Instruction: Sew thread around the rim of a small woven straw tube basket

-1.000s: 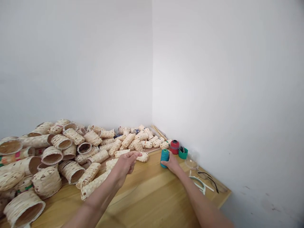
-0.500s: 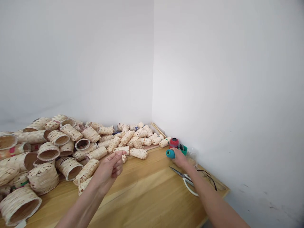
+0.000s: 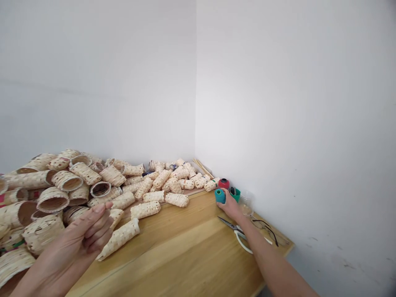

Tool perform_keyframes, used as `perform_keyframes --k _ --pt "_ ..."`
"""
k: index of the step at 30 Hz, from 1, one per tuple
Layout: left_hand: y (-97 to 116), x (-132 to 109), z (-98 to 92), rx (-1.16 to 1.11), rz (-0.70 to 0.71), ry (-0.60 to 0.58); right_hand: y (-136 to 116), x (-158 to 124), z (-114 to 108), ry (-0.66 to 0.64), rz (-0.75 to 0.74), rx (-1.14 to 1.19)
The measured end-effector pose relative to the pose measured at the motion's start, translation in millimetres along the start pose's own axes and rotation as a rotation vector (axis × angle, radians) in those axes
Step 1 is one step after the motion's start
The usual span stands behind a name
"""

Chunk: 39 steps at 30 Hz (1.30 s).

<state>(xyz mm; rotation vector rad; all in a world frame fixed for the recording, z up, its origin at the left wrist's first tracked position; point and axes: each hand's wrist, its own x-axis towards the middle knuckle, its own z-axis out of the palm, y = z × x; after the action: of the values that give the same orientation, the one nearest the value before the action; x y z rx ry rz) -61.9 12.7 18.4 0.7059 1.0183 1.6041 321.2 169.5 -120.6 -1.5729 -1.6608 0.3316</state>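
At the right of the table, my right hand (image 3: 231, 205) is wrapped round a teal thread spool (image 3: 220, 196), which stands upright on the wood. Thumb and forefinger of my left hand (image 3: 89, 231) are pinched together, raised in front of the woven baskets; whatever lies in the pinch is too fine to make out. A long narrow woven basket (image 3: 120, 238) lies just right of the left hand. Beside the right forearm rest scissors (image 3: 242, 239) with white handles, partly hidden by the arm. A red thread spool (image 3: 223, 183) stands just behind the teal one.
A large heap of woven baskets (image 3: 85, 172) covers the left and back of the wooden table (image 3: 173, 251). Near the right wall are a green container (image 3: 235, 194), a clear plastic tub (image 3: 246, 200) and eyeglasses (image 3: 266, 227). Thin sticks (image 3: 202, 168) lean in the corner.
My left hand has moved left and nearer to me, still pinched. The teal spool has gone from tilted to upright in my right hand, which has hardly shifted.
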Motion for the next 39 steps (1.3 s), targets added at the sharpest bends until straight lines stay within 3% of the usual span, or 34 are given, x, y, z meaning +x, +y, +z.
perform_keyframes --k 5,12,15,18,21,23,25,27,30,33,39 --pt "-13 4 -11.5 -0.006 -0.050 -0.137 6 3 4 0.010 0.068 0.129" --pt "-21 -4 14.0 0.018 -0.070 -0.220 -1 4 -5 0.044 0.150 0.247" --pt "-19 -4 25.1 0.033 -0.072 -0.270 -26 -3 -23 0.123 0.140 0.243" --pt "-18 -4 33.3 0.062 -0.079 -0.341 -79 -17 -45 0.159 0.019 0.272" --pt "-18 -5 42.5 0.134 -0.051 -0.419 -150 -38 -59 -0.054 -0.197 0.373" --pt "-17 -8 49.3 0.215 -0.011 -0.466 -194 -53 -59 -0.356 -0.346 0.605" --pt "-15 -11 54.9 0.322 0.058 -0.491 -226 -66 -53 -0.561 -0.413 0.741" --pt "-12 -15 57.0 0.446 0.136 -0.479 -241 -75 -44 -0.671 -0.435 0.757" --pt "-9 -17 50.5 0.604 0.209 -0.403 -237 -78 -35 -0.547 -0.465 0.523" --pt "-14 -13 33.4 0.705 0.252 -0.308 -214 -72 -34 -0.380 -0.479 0.320" --pt "-57 19 -15.6 0.895 0.367 -0.192 -149 -55 -34 -0.309 -0.411 0.128"
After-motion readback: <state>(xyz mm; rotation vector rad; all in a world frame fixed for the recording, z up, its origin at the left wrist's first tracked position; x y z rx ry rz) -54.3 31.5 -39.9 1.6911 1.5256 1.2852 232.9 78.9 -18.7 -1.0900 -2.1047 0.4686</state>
